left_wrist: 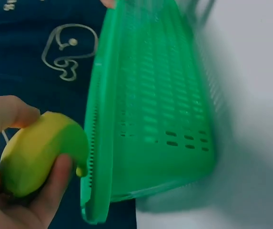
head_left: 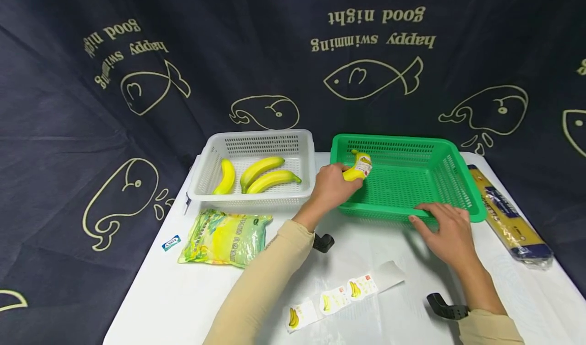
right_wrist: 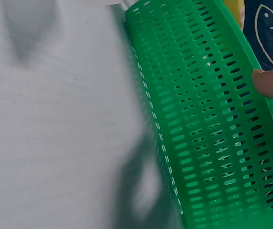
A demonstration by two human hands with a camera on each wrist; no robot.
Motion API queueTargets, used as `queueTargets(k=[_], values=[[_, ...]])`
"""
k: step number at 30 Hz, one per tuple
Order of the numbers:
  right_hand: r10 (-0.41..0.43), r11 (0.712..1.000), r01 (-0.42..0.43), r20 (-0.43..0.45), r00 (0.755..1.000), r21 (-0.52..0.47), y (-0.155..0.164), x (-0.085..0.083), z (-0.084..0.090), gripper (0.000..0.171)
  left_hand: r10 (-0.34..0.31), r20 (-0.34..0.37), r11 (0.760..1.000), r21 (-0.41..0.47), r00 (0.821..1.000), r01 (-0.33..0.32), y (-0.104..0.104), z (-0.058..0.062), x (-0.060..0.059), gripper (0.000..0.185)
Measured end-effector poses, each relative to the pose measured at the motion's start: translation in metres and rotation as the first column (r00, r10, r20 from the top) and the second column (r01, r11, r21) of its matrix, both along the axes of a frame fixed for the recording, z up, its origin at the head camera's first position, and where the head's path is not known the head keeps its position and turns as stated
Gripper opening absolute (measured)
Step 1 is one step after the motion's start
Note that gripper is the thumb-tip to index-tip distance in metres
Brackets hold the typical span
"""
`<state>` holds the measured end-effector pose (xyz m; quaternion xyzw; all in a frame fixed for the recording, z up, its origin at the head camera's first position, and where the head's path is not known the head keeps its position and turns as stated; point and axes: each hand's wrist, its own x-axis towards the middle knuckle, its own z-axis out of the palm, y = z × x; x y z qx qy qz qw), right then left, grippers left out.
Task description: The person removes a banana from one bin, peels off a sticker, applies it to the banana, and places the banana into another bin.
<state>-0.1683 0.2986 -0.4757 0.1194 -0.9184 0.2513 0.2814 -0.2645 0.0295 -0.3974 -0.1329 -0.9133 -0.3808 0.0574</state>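
My left hand (head_left: 331, 186) grips a yellow banana (head_left: 351, 174) over the left end of the green basket (head_left: 398, 182). A white sticker with a printed picture (head_left: 363, 165) is on the banana's side. In the left wrist view, the thumb and fingers close around the banana (left_wrist: 43, 150) beside the basket's rim (left_wrist: 100, 143). My right hand (head_left: 450, 233) holds the basket's front rim toward its right end, fingers reaching over the edge. In the right wrist view, a digit (right_wrist: 272, 85) presses on that rim; the rest of the hand is mostly outside the picture.
A white basket (head_left: 252, 198) with three bananas (head_left: 274, 178) stands left of the green one. In front lie a green-yellow packet (head_left: 224, 238), a small blue-white wrapper (head_left: 171, 243) and a strip of banana stickers (head_left: 336, 299). A long yellow-blue package (head_left: 513, 218) lies at right.
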Motion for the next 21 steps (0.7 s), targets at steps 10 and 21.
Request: queueTargets(k=[10, 21], values=[[0.009, 1.0, -0.008, -0.027, 1.0, 0.006, -0.001, -0.001, -0.001, 0.032, 0.018, -0.026, 0.971, -0.237, 0.999, -0.024, 0.026, -0.009, -0.028, 0.028], [0.004, 1.0, -0.003, -0.028, 1.0, 0.017, 0.0, -0.002, -0.001, 0.031, -0.03, 0.038, 0.919, -0.393, 0.999, 0.043, 0.042, -0.024, -0.036, 0.019]])
